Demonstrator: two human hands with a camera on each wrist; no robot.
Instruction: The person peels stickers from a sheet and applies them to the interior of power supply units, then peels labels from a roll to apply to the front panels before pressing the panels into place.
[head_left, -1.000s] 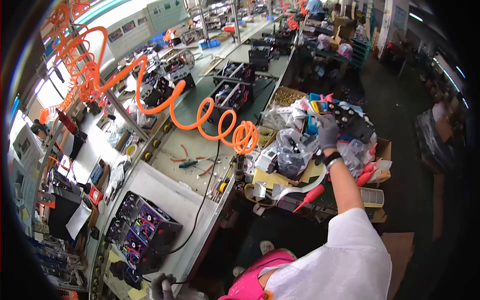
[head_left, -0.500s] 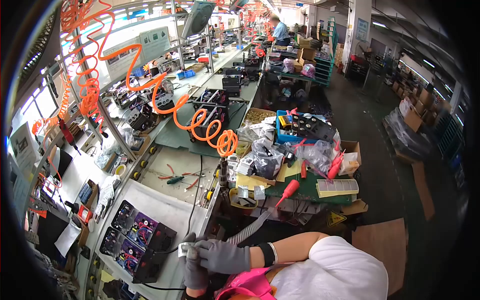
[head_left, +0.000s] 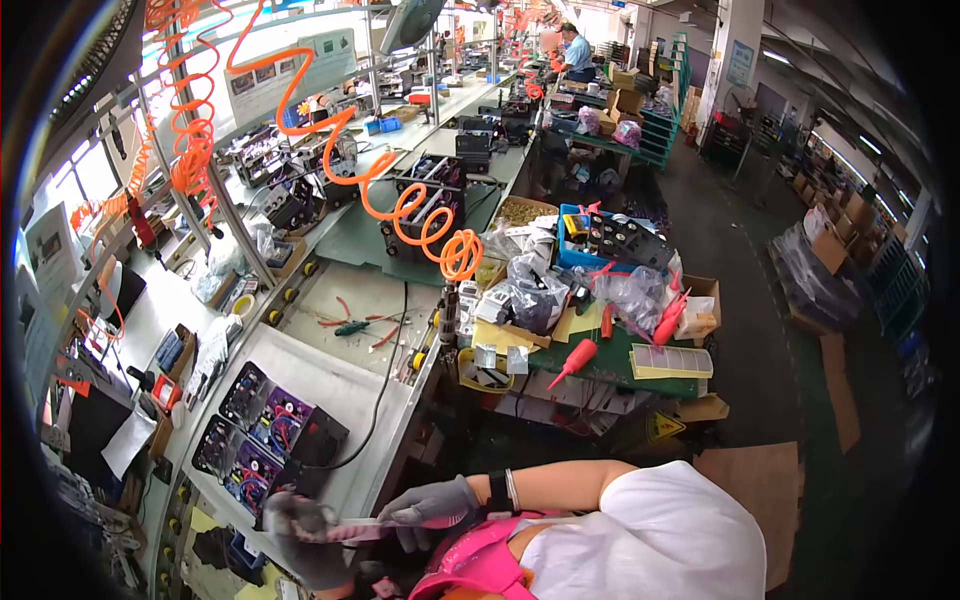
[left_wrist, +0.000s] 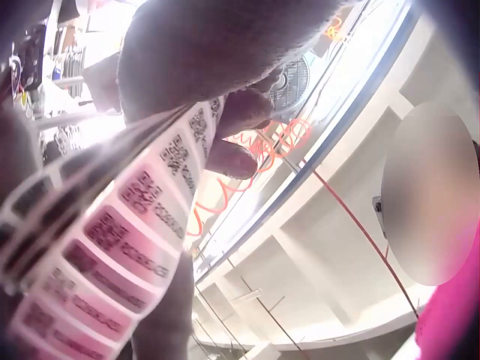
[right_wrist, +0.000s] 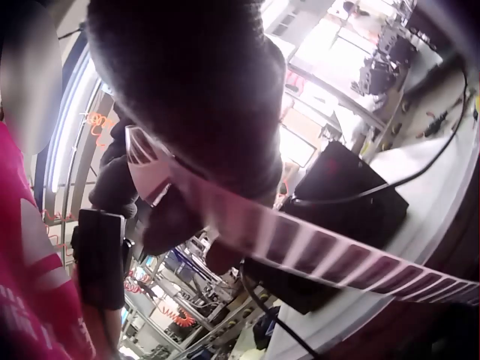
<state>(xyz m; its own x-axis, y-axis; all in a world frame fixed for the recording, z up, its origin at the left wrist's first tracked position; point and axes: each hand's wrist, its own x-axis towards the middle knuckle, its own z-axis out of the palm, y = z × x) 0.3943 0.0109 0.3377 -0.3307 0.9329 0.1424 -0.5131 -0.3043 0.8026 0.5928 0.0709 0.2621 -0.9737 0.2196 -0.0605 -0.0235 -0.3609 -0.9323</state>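
A strip of printed labels point(left_wrist: 124, 232) with small square codes runs between my two gloved hands. My left hand point(head_left: 305, 540), blurred in the head view, grips one part of it beside the black-and-purple electronic unit point(head_left: 265, 440). In the left wrist view its fingers point(left_wrist: 232, 159) curl over the strip. My right hand point(head_left: 435, 505) pinches the strip to the right of the left hand, in front of the pink apron point(head_left: 470, 555). From the right hand, the strip point(right_wrist: 300, 244) trails off to the lower right in the right wrist view.
A black cable point(head_left: 375, 420) loops from the unit over the bench. Pliers and a screwdriver point(head_left: 350, 327) lie beyond it. An orange coiled hose point(head_left: 400, 205) hangs above. The side table holds a red bottle point(head_left: 575, 358), bags and a blue bin point(head_left: 575, 250).
My right hand has come back from the side table with the label strip. Both hands met in front of me, then drew apart, the left moving left with the strip stretched between them.
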